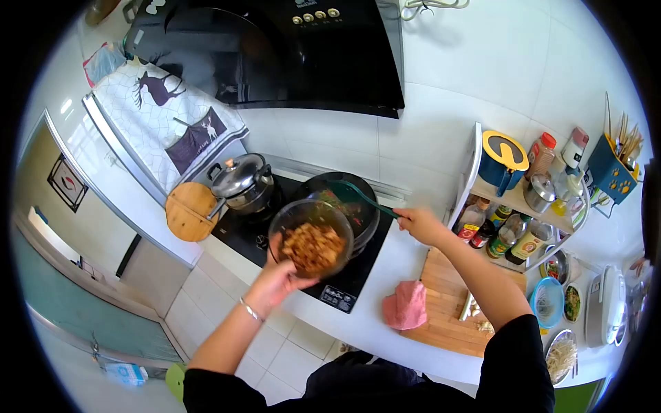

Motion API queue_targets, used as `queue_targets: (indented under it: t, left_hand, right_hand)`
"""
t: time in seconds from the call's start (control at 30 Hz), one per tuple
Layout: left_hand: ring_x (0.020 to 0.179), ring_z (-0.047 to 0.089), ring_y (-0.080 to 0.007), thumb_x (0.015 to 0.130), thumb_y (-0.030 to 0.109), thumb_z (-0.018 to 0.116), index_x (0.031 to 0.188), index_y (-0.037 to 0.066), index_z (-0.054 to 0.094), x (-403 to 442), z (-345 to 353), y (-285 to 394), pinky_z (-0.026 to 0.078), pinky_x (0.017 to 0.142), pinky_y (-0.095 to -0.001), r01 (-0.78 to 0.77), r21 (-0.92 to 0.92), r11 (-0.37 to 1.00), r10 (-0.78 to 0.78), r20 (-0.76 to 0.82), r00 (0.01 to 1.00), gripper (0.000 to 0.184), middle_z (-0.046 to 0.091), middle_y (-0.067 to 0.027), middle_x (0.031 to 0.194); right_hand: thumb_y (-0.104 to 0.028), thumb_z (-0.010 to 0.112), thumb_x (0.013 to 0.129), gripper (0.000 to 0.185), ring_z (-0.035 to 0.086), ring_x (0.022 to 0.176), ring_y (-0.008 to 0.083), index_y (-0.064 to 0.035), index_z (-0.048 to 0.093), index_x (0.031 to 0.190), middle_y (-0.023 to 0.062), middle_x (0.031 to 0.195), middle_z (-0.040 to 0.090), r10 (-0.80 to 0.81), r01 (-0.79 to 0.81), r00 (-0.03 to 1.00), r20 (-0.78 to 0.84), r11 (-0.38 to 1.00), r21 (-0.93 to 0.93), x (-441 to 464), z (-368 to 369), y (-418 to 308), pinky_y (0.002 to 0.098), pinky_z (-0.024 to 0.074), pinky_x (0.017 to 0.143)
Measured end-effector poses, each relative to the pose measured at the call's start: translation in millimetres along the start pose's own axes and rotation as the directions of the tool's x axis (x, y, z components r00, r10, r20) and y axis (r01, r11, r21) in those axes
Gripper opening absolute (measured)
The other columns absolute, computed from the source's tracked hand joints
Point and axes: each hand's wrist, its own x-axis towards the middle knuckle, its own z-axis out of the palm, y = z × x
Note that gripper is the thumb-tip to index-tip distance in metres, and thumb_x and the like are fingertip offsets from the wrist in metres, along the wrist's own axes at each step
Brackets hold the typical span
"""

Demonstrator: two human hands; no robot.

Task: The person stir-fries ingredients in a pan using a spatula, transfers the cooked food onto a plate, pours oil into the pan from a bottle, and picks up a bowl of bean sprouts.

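Observation:
My left hand [279, 279] is wrapped round the near left side of a clear bowl [339, 219] full of browned chunks of food [313, 248]. The bowl is over the black cooktop [258, 230], overlapping the near left part of a dark wok [368, 230]. With my right hand [412, 221] I grip the end of a green spatula [375, 201], whose head is inside the wok. Some reddish and green bits of food [337, 199] show in the wok. The wok's near left part is hidden behind the bowl.
A lidded steel pot [241, 180] stands on the left burner, beside a round wooden board [191, 211]. To the right are a pink cloth [406, 305], a cutting board [444, 316] and a rack [475, 162] with bottles. The black range hood [275, 62] hangs above.

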Motion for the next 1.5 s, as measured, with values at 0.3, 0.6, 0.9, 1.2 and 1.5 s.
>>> queue_targets:
  t: [0.3,0.6,0.9,1.2,1.5]
  left_hand:
    - [0.108,0.054,-0.0337,0.084,-0.007,0.035,0.139,0.033,0.003,132.6,-47.1,40.6,0.057,0.068,-0.049,-0.062,0.464,0.883,0.132,-0.119,0.984,0.075,0.032,-0.011,0.137]
    - [0.066,0.059,-0.04,0.077,-0.005,0.051,0.139,0.043,0.017,223.1,-66.3,7.9,0.05,0.053,-0.0403,-0.169,0.968,-0.186,0.505,0.242,0.828,0.085,0.036,-0.0273,0.126]
    - [0.071,0.061,-0.0391,0.077,-0.006,0.051,0.138,0.043,0.021,202.6,-38.0,33.3,0.052,0.059,-0.0399,-0.258,0.756,-0.602,0.392,0.561,0.729,0.083,0.03,-0.0301,0.129]
    - [0.103,0.056,-0.0362,0.08,-0.014,0.035,0.141,0.035,0.012,197.6,-29.6,26.5,0.056,0.069,-0.0512,-0.12,0.796,0.593,0.295,-0.076,0.953,0.081,0.027,-0.0133,0.14]
    - [0.118,0.044,-0.0385,0.08,-0.015,0.031,0.139,0.038,-0.001,165.8,-2.7,30.1,0.054,0.073,-0.0551,0.047,0.632,0.774,0.052,-0.138,0.989,0.086,0.023,-0.0108,0.141]
  right_hand:
    - [-0.018,0.052,0.086,0.035,0.061,0.079,0.0304,-0.0062,0.054,0.119,0.0168,0.082,0.064,0.126,-0.14,0.967,-0.222,0.989,-0.05,-44.5,25.3,-3.1,0.0365,0.0474,0.07]
    - [-0.016,0.052,0.086,0.03,0.06,0.073,0.0333,-0.0108,0.055,0.115,0.0147,0.082,0.058,0.088,-0.201,0.963,-0.255,0.863,-0.463,-87.6,48.8,-28.7,0.0426,0.0486,0.062]
    - [-0.011,0.05,0.084,0.033,0.06,0.069,0.0316,-0.007,0.055,0.116,0.0146,0.079,0.057,0.021,-0.116,0.981,-0.192,0.859,-0.498,-89.5,38.7,-30.9,0.0405,0.0491,0.06]
    - [-0.007,0.051,0.079,0.04,0.06,0.068,0.0309,-0.0055,0.053,0.119,0.0151,0.08,0.055,-0.126,-0.003,0.947,-0.296,0.917,-0.4,-74.1,46.3,-42.6,0.0397,0.0488,0.06]
    - [-0.004,0.054,0.073,0.055,0.059,0.071,0.0291,-0.0032,0.045,0.127,0.0156,0.089,0.051,-0.26,0.067,0.923,-0.282,0.832,-0.55,-32.8,75.8,-66.8,0.0354,0.0494,0.06]
